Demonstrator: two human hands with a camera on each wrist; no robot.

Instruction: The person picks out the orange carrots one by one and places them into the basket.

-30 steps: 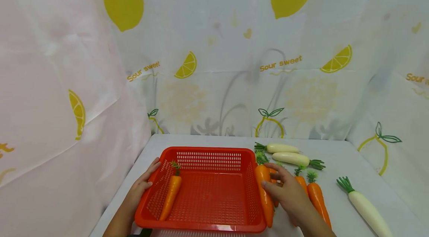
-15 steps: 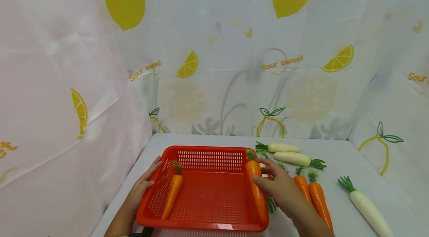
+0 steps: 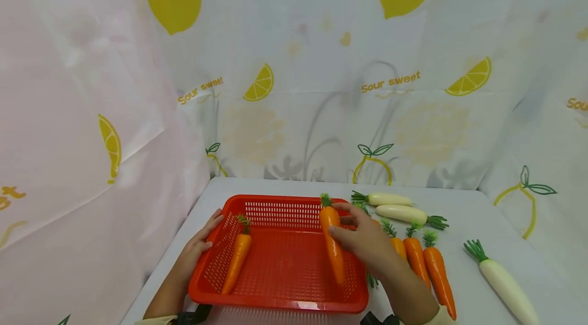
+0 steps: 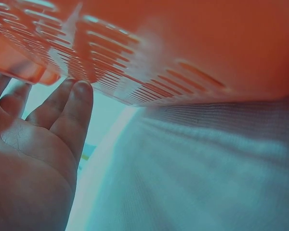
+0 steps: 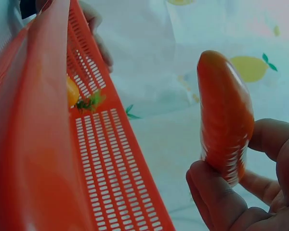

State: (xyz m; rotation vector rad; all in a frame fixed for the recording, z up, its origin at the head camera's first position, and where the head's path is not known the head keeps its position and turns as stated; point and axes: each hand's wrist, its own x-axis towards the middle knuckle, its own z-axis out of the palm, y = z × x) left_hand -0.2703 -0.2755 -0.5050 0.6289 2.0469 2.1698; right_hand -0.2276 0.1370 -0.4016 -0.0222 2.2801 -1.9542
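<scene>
My right hand (image 3: 365, 235) pinches an orange carrot (image 3: 331, 238) between thumb and fingers, over the right part of a red plastic basket (image 3: 275, 302). In the right wrist view this carrot (image 5: 224, 113) points up, held at its lower end. Another carrot (image 3: 237, 264) lies along the basket's left side, leaves toward the back. My left hand (image 3: 195, 246) rests against the left rim; the left wrist view shows its fingertips (image 4: 82, 91) touching the slotted wall (image 4: 115, 62) from outside. Several more carrots (image 3: 438, 274) lie right of the basket, partly hidden by my right arm.
Two white radishes (image 3: 397, 213) lie behind the carrots on the white table (image 3: 482, 218). Another white radish (image 3: 507, 289) lies at the far right. A green leafy end (image 3: 372, 280) shows beside the basket's right wall. A lemon-print cloth (image 3: 298, 126) hangs behind.
My right hand has carried the carrot leftward, from beside the basket's right rim to over its inside. My left hand has stayed at the left rim.
</scene>
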